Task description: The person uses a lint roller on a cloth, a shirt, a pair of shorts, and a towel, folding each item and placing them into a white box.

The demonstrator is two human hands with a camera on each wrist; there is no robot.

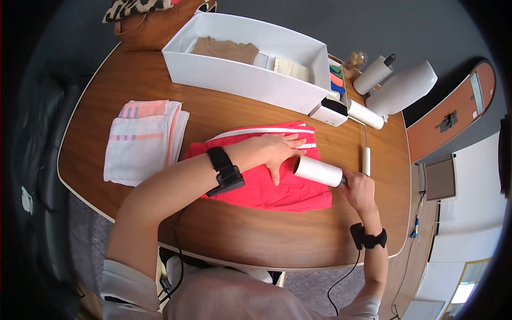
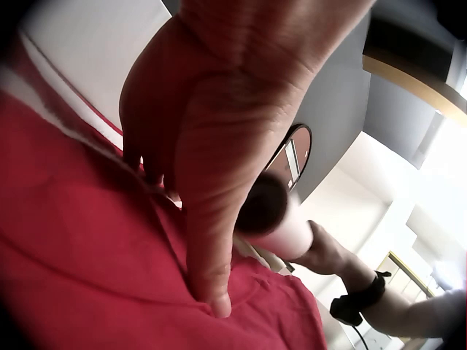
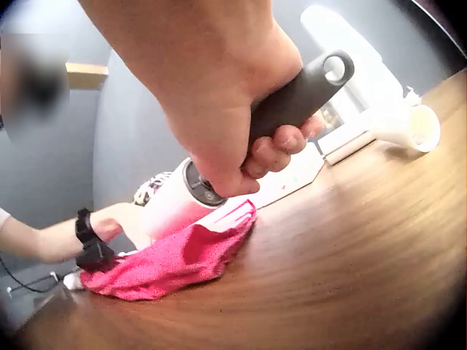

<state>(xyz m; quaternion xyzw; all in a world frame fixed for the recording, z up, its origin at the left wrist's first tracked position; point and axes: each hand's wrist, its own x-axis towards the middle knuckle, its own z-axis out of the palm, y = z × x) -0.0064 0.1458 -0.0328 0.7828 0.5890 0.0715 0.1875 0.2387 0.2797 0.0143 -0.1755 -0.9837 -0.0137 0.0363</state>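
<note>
A red-pink garment with white stripes (image 1: 250, 184) lies flat on the wooden table. My left hand (image 1: 278, 154) rests on it, fingers spread and thumb apart; in the left wrist view the thumb (image 2: 208, 262) presses down on the cloth. My right hand (image 1: 358, 191) grips the dark handle (image 3: 295, 106) of a lint roller (image 1: 318, 172). The white sticky roll points left, over the garment's right side and just beside the left fingers. In the right wrist view, the roll (image 3: 175, 204) overlaps the garment (image 3: 182, 262).
A folded white and peach towel (image 1: 137, 141) lies at left. Behind stands a white box (image 1: 240, 77) with folded clothes. Another roller with a white handle (image 1: 366, 160), a white roll (image 1: 365, 114) and a small white box (image 1: 328, 113) are at right. A brown bag (image 1: 154, 26) sits at the back.
</note>
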